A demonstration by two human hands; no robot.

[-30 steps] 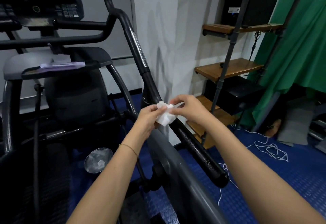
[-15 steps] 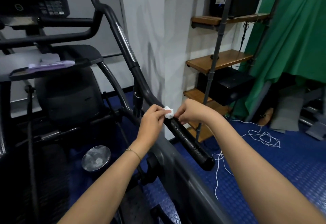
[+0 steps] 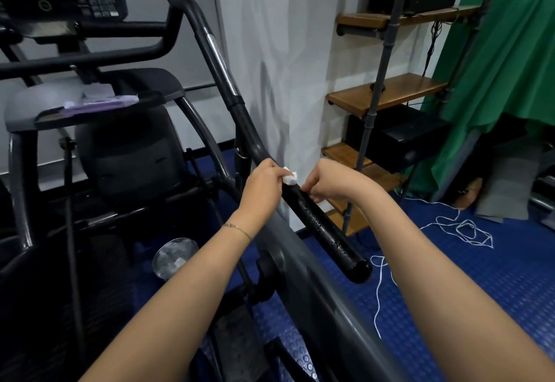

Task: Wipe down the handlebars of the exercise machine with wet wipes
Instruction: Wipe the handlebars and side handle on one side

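The wet wipe, held by both hands before, is now gripped on the handlebar by the left hand alone, so wiping can be started; whether the right hand grips anything cannot be told.

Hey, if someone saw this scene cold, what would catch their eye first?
Two bare arms reach into the middle of the view, where the left hand presses a small white wet wipe onto the black handlebar, with the right hand close beside it on the same bar. The bar's lower stretch glistens as if wet. At the far right hangs a bright green curtain.
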